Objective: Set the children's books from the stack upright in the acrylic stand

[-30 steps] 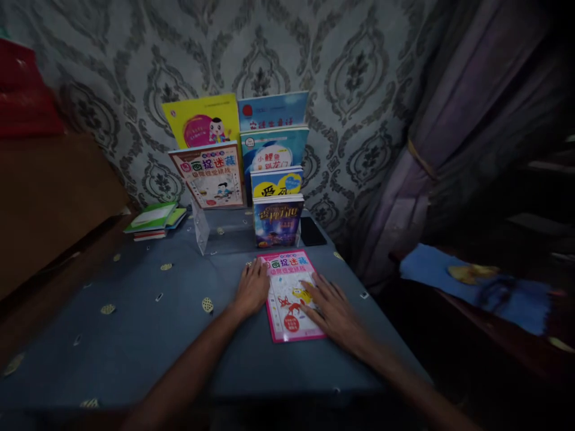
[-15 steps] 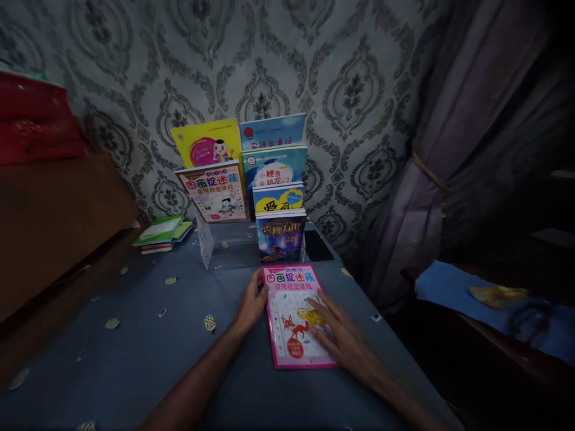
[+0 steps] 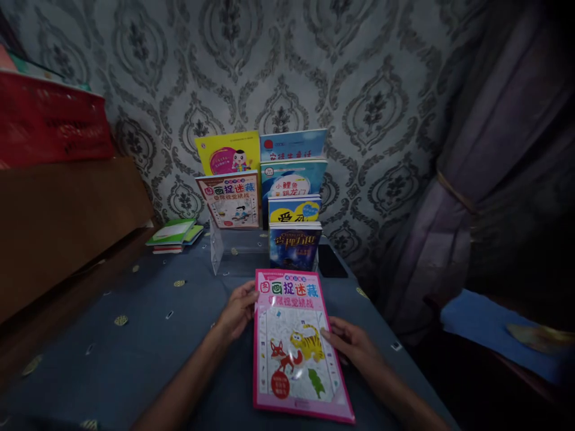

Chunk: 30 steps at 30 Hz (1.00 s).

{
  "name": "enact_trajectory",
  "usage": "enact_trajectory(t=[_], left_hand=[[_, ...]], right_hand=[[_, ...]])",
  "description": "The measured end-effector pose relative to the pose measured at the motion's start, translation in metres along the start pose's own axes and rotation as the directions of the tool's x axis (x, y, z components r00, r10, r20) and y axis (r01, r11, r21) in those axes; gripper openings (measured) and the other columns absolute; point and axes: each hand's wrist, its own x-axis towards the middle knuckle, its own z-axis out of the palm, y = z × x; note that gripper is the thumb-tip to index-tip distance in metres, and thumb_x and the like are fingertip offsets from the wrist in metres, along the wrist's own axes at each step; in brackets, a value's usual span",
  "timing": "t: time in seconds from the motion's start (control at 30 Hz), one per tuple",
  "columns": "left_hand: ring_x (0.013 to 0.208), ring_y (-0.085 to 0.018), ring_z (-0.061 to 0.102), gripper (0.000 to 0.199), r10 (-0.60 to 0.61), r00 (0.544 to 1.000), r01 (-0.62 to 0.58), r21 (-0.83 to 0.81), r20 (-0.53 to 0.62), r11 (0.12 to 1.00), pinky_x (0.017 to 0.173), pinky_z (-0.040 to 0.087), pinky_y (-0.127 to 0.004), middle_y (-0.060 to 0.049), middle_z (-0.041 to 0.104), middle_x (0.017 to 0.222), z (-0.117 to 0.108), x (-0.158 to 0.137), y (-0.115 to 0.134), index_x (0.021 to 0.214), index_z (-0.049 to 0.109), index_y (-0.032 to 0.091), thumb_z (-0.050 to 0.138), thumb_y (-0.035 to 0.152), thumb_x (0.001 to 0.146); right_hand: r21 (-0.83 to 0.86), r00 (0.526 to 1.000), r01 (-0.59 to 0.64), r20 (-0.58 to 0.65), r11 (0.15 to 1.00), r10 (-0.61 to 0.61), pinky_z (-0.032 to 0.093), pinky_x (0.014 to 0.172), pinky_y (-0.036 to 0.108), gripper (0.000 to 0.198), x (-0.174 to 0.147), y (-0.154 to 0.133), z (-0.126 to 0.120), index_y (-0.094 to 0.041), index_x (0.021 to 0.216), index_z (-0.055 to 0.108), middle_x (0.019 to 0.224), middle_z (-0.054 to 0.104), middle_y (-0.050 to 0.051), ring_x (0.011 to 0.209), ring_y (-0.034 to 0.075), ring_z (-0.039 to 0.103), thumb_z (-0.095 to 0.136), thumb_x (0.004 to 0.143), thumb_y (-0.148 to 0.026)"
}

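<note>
A pink-bordered picture book [image 3: 294,359] with a fox and a striped cat on its cover is held between my two hands, its front facing up towards me. My left hand [image 3: 238,308] grips its upper left edge, thumb near the cover and fingers partly hidden behind. On the right edge, lower down, my right hand [image 3: 350,344] closes with the thumb on the cover and fingers underneath. Just behind the book stands a clear display rack [image 3: 217,251] carrying several books, among them a dark blue book [image 3: 294,248] in front and a brown-edged picture book [image 3: 232,200] at left.
Left of the rack lies a small stack of green books [image 3: 173,233]. A black phone-like slab [image 3: 332,261] rests at right behind the rack. A cardboard box [image 3: 67,227] with a red bag [image 3: 54,120] stands far left. The patterned tablecloth [image 3: 148,359] covers the table.
The pink book has come up off the table, nearer to me. My right hand has gone from lying across its cover to gripping its right edge. The camera view has shifted slightly left.
</note>
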Motion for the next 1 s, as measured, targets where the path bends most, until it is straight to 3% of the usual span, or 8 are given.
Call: enact_trajectory(t=[0.1, 0.2, 0.3, 0.37, 0.43, 0.57, 0.9, 1.0], left_hand=[[0.083, -0.020, 0.073, 0.061, 0.133, 0.991, -0.131, 0.036, -0.036, 0.991, 0.076, 0.057, -0.028, -0.007, 0.078, 0.097, 0.006, -0.015, 0.032, 0.118, 0.067, 0.016, 0.089, 0.043, 0.068], [0.094, -0.021, 0.072, 0.053, 0.341, 0.937, -0.330, 0.135, -0.074, 0.934, 0.086, 0.056, -0.031, -0.007, 0.076, 0.105, 0.009, -0.034, 0.062, 0.117, 0.066, 0.019, 0.082, 0.047, 0.075], [0.103, -0.023, 0.068, 0.035, 0.520, 0.848, -0.475, 0.286, -0.102, 0.832, 0.093, 0.053, -0.033, -0.006, 0.074, 0.105, 0.003, -0.057, 0.077, 0.106, 0.069, 0.020, 0.072, 0.046, 0.083], [0.104, -0.024, 0.066, 0.028, 0.562, 0.824, -0.485, 0.429, -0.069, 0.762, 0.094, 0.051, -0.032, -0.006, 0.072, 0.098, -0.006, -0.073, 0.078, 0.092, 0.071, 0.019, 0.066, 0.046, 0.088], [0.095, -0.023, 0.064, 0.032, 0.509, 0.860, -0.404, 0.590, -0.014, 0.699, 0.089, 0.051, -0.031, -0.005, 0.070, 0.091, -0.015, -0.089, 0.074, 0.086, 0.071, 0.019, 0.057, 0.047, 0.093], [0.088, -0.021, 0.061, 0.039, 0.340, 0.939, -0.264, 0.756, 0.059, 0.599, 0.085, 0.049, -0.029, -0.003, 0.069, 0.092, -0.027, -0.108, 0.067, 0.106, 0.073, 0.022, 0.045, 0.050, 0.101], [0.118, -0.026, 0.060, 0.043, 0.338, 0.941, -0.228, 0.725, -0.007, 0.650, 0.103, 0.047, -0.033, -0.007, 0.068, 0.123, -0.043, -0.109, 0.053, 0.120, 0.068, 0.024, 0.046, 0.054, 0.100], [0.117, -0.028, 0.061, 0.049, 0.298, 0.955, -0.209, 0.729, 0.008, 0.651, 0.103, 0.048, -0.036, -0.008, 0.069, 0.122, -0.059, -0.104, 0.039, 0.122, 0.067, 0.023, 0.044, 0.059, 0.098]], right_hand=[[0.013, 0.996, 0.014, 0.084, 1.000, -0.015, 0.046, 0.043, 0.022, 0.062, 0.001, -0.046, 0.015, -0.019, 0.108, 0.072, 0.085, 0.076, 0.007, 0.056, 0.015, 0.063, 0.070, 0.078, -0.073], [-0.139, 0.968, 0.252, 0.023, 0.958, -0.251, 0.059, 0.059, 0.030, 0.052, -0.002, -0.080, 0.028, -0.021, 0.104, 0.074, 0.094, 0.077, 0.010, 0.073, 0.021, 0.070, 0.062, 0.087, -0.069], [-0.339, 0.895, 0.421, 0.007, 0.841, -0.445, 0.062, 0.086, 0.039, 0.042, -0.007, -0.084, 0.039, -0.026, 0.104, 0.077, 0.099, 0.078, 0.011, 0.093, 0.028, 0.074, 0.055, 0.094, -0.060], [-0.399, 0.890, 0.437, 0.059, 0.806, -0.453, 0.060, 0.095, 0.042, 0.043, -0.011, -0.072, 0.045, -0.027, 0.110, 0.078, 0.104, 0.079, 0.010, 0.103, 0.029, 0.074, 0.051, 0.096, -0.058], [-0.418, 0.914, 0.402, 0.135, 0.814, -0.382, 0.061, 0.096, 0.041, 0.042, -0.014, -0.056, 0.049, -0.030, 0.115, 0.077, 0.111, 0.079, 0.008, 0.106, 0.029, 0.074, 0.050, 0.096, -0.055], [-0.422, 0.922, 0.364, 0.289, 0.830, -0.258, 0.062, 0.094, 0.039, 0.036, -0.019, -0.035, 0.048, -0.032, 0.119, 0.076, 0.116, 0.079, 0.005, 0.104, 0.027, 0.075, 0.054, 0.094, -0.045], [-0.393, 0.938, 0.338, 0.210, 0.855, -0.275, 0.049, 0.114, 0.044, 0.044, -0.030, -0.036, 0.046, -0.033, 0.135, 0.069, 0.139, 0.068, 0.006, 0.130, 0.026, 0.063, 0.051, 0.100, -0.054], [-0.324, 0.929, 0.355, 0.227, 0.877, -0.292, 0.054, 0.106, 0.040, 0.047, -0.030, -0.043, 0.057, -0.028, 0.124, 0.074, 0.129, 0.073, 0.008, 0.120, 0.025, 0.068, 0.049, 0.100, -0.058]])
